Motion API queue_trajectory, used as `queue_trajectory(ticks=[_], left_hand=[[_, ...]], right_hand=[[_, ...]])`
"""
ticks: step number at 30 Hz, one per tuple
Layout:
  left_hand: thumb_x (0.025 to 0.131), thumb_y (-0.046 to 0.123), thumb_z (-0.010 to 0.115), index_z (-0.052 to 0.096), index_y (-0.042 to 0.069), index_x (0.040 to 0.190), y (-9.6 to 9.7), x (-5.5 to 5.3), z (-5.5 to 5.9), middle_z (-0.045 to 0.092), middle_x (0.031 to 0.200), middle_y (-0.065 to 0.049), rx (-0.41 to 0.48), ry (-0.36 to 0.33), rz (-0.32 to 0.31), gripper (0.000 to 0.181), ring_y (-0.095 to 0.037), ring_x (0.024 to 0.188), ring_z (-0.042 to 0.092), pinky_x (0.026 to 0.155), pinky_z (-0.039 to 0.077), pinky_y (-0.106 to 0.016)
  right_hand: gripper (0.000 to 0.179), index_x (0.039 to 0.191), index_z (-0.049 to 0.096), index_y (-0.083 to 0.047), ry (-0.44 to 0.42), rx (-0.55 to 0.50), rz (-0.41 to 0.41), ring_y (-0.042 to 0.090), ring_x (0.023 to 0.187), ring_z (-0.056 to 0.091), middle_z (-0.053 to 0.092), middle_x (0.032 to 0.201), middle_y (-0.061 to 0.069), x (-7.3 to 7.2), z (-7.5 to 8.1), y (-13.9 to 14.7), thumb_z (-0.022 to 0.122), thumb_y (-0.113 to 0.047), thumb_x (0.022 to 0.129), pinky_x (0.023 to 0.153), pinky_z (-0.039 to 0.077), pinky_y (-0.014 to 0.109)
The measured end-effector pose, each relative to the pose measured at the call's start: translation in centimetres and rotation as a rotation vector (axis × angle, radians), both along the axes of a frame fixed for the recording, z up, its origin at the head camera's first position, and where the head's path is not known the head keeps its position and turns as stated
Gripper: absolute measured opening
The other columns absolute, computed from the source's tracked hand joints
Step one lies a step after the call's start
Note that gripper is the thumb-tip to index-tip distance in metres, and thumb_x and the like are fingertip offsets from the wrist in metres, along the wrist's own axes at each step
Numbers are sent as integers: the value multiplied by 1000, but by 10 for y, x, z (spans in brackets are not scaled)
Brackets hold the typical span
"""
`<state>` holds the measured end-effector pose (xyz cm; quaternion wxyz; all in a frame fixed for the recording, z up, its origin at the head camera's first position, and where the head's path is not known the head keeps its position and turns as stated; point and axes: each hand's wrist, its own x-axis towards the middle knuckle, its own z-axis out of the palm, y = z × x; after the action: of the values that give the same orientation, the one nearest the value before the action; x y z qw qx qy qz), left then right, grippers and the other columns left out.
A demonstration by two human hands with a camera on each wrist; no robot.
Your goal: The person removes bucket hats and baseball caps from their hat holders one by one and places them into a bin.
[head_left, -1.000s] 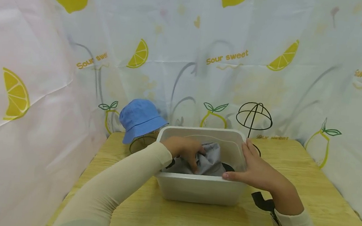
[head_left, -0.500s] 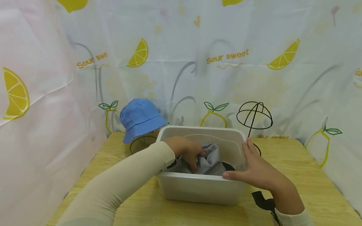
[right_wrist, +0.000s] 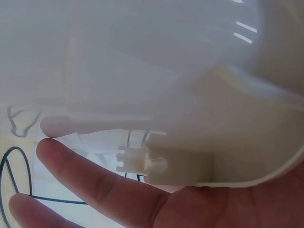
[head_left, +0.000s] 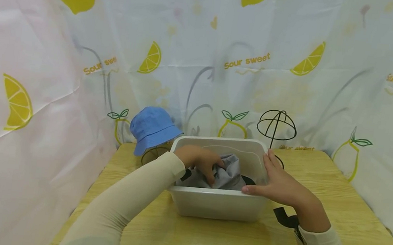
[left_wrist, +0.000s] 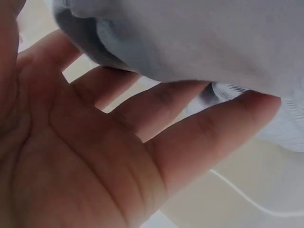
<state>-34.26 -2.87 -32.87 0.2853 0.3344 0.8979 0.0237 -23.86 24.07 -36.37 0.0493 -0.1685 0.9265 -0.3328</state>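
A white plastic bin [head_left: 218, 204] stands mid-table in the head view. Inside it lies a crumpled grey fabric hat [head_left: 230, 174] with stitched lines showing in the left wrist view. My left hand [head_left: 201, 159] reaches in over the bin's left side and touches the hat. In the left wrist view its fingers [left_wrist: 213, 128] are spread and fairly straight, and the fabric [left_wrist: 190, 38] covers some fingertips. My right hand [head_left: 280, 183] rests on the bin's front right corner, thumb on the front rim and fingers extended along the right side, as the right wrist view also shows.
A blue bucket hat [head_left: 152, 128] sits on a wire stand [head_left: 153, 156] left of the bin. A bare black wire hat stand [head_left: 277, 125] rises behind its right side. Something black [head_left: 248, 180] lies in the bin beside the grey hat. Lemon-print curtains [head_left: 192, 26] surround the wooden table [head_left: 155, 238].
My left hand shifts only very slightly against the grey hat. The right hand, bin and blue hat stay in place.
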Motion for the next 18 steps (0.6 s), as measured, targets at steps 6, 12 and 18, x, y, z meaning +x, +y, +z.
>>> queue_trajectory(ticks=[6, 12, 18], left_hand=[[81, 34, 89, 40, 25, 161, 1, 5, 9, 50, 155, -1, 81, 83, -62, 94, -19, 133, 53, 103, 52, -37], [83, 36, 88, 44, 28, 159, 6, 11, 13, 44, 162, 0, 85, 135, -171, 88, -18, 146, 44, 118, 40, -37], [85, 40, 86, 40, 29, 161, 3, 12, 21, 39, 165, 3, 79, 108, -149, 89, -18, 149, 40, 119, 39, -38]], right_hand=[[133, 166, -8, -8, 6, -2, 6, 56, 155, 4, -21, 171, 19, 0, -1, 0, 78, -64, 83, 114, 28, 74], [134, 166, -7, -7, 6, 23, -5, 57, 154, 7, -21, 171, 18, 0, -1, 1, 77, -67, 82, 114, 29, 74], [133, 166, -7, -6, 5, 22, -1, 55, 155, 4, -22, 171, 17, -1, -2, 1, 78, -66, 82, 115, 27, 74]])
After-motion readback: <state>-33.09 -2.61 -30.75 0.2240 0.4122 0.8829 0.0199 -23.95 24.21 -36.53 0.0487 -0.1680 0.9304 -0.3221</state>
